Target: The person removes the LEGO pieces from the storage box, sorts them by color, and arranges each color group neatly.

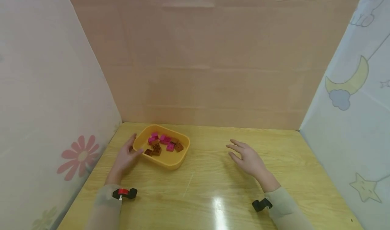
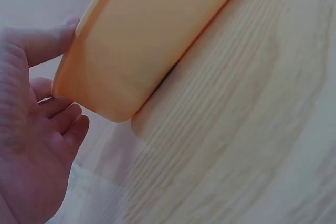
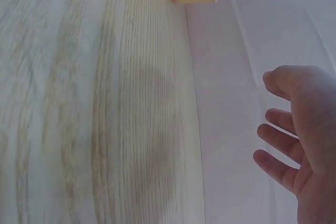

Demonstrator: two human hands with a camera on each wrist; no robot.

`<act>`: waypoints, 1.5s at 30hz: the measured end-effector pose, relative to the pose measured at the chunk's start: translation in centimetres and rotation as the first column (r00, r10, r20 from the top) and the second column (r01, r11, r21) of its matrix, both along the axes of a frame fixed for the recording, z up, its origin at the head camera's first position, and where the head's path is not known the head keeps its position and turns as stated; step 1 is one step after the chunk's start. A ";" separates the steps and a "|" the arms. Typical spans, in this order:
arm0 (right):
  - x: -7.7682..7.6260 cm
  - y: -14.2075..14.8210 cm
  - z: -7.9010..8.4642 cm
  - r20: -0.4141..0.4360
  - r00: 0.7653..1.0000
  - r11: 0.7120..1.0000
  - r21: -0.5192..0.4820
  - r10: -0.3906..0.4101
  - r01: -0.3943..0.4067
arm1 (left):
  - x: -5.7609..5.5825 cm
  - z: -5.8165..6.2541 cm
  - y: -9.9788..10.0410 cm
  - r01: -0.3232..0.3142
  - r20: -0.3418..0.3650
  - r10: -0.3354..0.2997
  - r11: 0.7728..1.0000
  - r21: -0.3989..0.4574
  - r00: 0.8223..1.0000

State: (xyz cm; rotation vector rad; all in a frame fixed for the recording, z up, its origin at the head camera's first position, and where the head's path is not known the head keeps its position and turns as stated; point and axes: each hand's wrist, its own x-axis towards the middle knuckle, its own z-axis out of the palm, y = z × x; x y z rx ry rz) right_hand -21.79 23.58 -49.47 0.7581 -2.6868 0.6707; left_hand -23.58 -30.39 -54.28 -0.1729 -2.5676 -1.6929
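Observation:
At the left end of a yellow plastic bin (image 1: 170, 160), my left hand (image 1: 124, 158) holds the corner of the rim, thumb on the near side and fingers round the far side. In the left wrist view, the thumb (image 2: 50, 43) and the curled fingertips meet the rim of the bin (image 2: 142, 40). Inside the bin lie several small toy building blocks, some pink (image 1: 170, 147) and some brown (image 1: 178, 147). My right hand (image 1: 248, 158) hovers over the table, fingers spread and relaxed, holding nothing; it is apart from the bin.
The light wood table (image 1: 207, 186) meets a plain tan wall covering (image 1: 207, 60) at the back. Patterned panels stand at both sides, the left with a pink flower (image 1: 81, 157), the right with a moon (image 1: 350, 81). Black straps (image 1: 262, 204) sit on both wrists.

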 end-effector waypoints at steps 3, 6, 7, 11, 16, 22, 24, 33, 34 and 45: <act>0.0 -0.1 -0.2 0.008 1.000 1.000 -0.005 0.004 -0.004 | 0.1 -0.2 0.5 0.011 -0.003 -0.011 1.000 -0.008 1.000; -0.1 -0.3 -0.2 0.024 1.000 1.000 -0.014 0.010 -0.009 | 0.3 -0.3 1.1 -0.001 0.005 0.001 1.000 -0.022 1.000; -0.1 -0.4 -0.2 0.030 0.999 1.000 -0.017 0.011 -0.011 | 0.4 -0.3 1.4 -0.008 0.006 0.008 1.000 -0.026 1.000; -0.2 -0.6 -0.2 0.048 0.999 1.000 -0.029 0.011 -0.009 | 0.7 -0.1 2.5 -0.049 0.024 0.051 0.996 -0.068 0.998; -0.3 -0.7 -0.1 0.079 0.997 0.999 -0.053 -0.002 0.006 | 0.5 -0.1 4.2 -0.081 0.035 0.085 0.992 -0.094 0.996; -0.7 -1.1 -0.2 0.082 0.997 0.992 -0.126 0.015 -0.005 | 0.1 -0.1 6.0 -0.127 0.012 0.130 0.981 -0.148 0.991; -0.9 -1.2 -0.4 0.075 0.997 0.988 -0.156 0.025 -0.013 | 0.1 0.0 6.6 -0.134 0.009 0.137 0.979 -0.155 0.990; -1.5 -2.4 -0.5 0.124 0.992 0.962 -0.274 0.030 0.005 | 0.7 0.3 8.3 -0.107 -0.024 0.105 0.987 -0.119 0.994; -1.6 -2.5 -0.4 0.132 0.991 0.959 -0.285 0.030 0.009 | 0.8 0.3 8.3 -0.103 -0.025 0.100 0.989 -0.109 0.995; -2.7 -5.6 0.3 0.206 0.974 0.885 -0.466 0.096 0.011 | 0.8 -0.1 9.0 -0.074 -0.047 0.070 0.992 -0.099 0.996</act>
